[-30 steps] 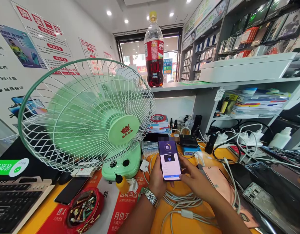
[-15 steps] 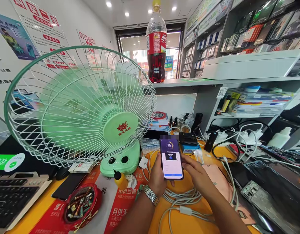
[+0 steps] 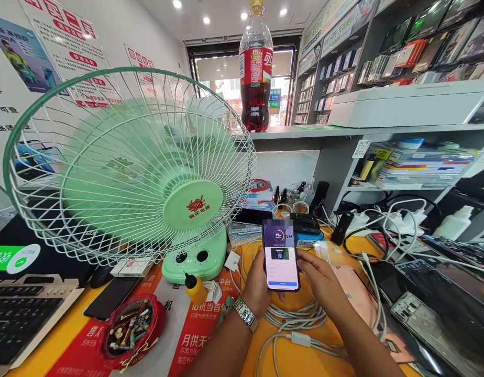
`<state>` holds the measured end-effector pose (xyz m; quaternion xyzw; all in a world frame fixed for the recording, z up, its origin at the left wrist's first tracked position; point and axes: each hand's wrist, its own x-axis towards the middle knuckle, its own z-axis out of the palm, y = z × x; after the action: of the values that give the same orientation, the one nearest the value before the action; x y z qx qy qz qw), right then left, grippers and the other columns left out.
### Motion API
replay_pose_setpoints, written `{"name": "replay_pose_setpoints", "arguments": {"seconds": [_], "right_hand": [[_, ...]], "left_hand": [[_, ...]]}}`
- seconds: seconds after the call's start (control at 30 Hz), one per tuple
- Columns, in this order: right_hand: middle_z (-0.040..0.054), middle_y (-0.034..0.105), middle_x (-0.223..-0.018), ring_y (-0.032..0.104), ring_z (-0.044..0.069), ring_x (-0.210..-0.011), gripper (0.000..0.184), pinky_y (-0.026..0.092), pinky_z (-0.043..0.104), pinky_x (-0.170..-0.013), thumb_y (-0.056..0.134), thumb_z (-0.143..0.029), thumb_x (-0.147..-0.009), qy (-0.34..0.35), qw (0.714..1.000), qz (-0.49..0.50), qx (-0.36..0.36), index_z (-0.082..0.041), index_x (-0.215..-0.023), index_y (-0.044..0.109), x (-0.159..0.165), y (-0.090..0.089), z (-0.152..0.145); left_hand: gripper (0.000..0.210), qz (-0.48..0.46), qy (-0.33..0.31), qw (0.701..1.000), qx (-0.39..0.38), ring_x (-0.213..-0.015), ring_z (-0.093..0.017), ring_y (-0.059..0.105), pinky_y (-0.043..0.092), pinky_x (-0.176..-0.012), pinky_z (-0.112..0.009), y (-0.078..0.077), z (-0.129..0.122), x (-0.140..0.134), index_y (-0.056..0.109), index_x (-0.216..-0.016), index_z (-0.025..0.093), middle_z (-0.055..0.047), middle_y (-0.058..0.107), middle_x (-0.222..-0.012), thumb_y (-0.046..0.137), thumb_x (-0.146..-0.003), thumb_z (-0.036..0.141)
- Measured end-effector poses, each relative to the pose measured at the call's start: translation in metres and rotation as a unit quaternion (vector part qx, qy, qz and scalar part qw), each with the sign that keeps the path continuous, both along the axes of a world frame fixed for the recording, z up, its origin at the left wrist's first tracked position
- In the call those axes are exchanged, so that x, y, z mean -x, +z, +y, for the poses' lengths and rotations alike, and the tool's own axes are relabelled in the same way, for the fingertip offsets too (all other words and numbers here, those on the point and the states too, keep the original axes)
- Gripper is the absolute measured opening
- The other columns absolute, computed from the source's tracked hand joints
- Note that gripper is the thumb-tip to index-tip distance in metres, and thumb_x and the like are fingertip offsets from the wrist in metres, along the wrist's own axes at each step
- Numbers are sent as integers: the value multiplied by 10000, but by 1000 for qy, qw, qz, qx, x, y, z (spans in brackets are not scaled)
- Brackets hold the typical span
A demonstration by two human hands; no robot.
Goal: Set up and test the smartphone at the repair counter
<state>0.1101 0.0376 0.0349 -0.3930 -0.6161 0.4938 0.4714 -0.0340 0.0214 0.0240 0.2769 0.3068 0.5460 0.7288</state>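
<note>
A smartphone stands tilted up toward me over the orange table, its screen lit with a purple top showing 39% and a white list below. My left hand is closed round its left edge and lower back; a metal-band watch sits on that wrist. At the right edge, my right hand grips the phone with its fingers partly hidden behind it. Coiled grey cables lie below the phone, between my forearms.
A green desk fan stands to the left, before a yellow-capped dropper bottle and a red bowl of cigarette butts. A keyboard is far left. Opened phone parts crowd the right. A cola bottle tops the shelf.
The phone and both hands have shifted slightly right in the view. The list and purple header stay on the screen, while the small dark box in it now looks greenish.
</note>
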Motion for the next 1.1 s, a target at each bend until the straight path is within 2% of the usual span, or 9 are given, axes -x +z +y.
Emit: {"name": "replay_pose_setpoints", "arguments": {"seconds": [0.23,0.4,0.6,0.7,0.87,1.0,1.1], "right_hand": [[77,702,-1083,605,298,-1043,358,470,391,-879,524,-315,-832,-4,1000,-1,7,-190,-1121,694,-1,-4,1],[61,711,-1057,638,269,-956,325,479,367,-850,515,-276,-838,12,999,25,25,-205,-1090,707,-1,-3,1],[72,715,-1045,647,266,-909,344,497,370,-828,524,-291,-825,8,999,17,28,-185,-1096,708,0,0,0],[76,714,-1048,639,269,-932,358,494,368,-834,510,-308,-833,-12,1000,-4,13,-178,-1105,704,-1,2,-2],[72,702,-1056,631,251,-885,423,508,336,-736,459,-327,-869,-4,999,-53,8,-186,-1222,643,-5,6,-4],[68,672,-1091,614,233,-875,418,509,304,-671,458,-351,-880,13,997,-77,16,-214,-1232,636,-7,8,-6],[60,657,-939,590,201,-765,386,485,269,-578,478,-361,-876,25,996,-82,20,-216,-1177,670,-8,8,-7]], "left_hand": [[588,0,-1,1000,-10,-520,-179,615,374,-301,-201,-1,1,-1,652,-1055,110,-93,686,-720,330,-907,580],[592,-3,-1,1000,2,-535,-180,624,335,-288,-177,-2,0,-2,648,-1062,113,-103,689,-741,319,-910,581],[589,-8,3,1000,5,-557,-197,631,367,-310,-198,-1,-1,-2,645,-1087,110,-99,683,-715,324,-912,572],[586,-39,-35,999,5,-607,-206,646,402,-363,-211,3,0,3,647,-1101,118,-113,700,-784,330,-908,572],[683,-130,-175,975,42,-816,-267,672,517,-627,-350,11,-2,13,616,-1187,164,-127,709,-977,309,-863,680],[731,-149,-179,972,41,-895,-306,662,503,-734,-406,13,-4,15,626,-1174,135,-150,705,-1014,341,-829,714],[725,-144,-184,972,30,-880,-304,666,503,-724,-404,12,-4,14,621,-1182,133,-152,706,-1013,335,-837,703]]}}
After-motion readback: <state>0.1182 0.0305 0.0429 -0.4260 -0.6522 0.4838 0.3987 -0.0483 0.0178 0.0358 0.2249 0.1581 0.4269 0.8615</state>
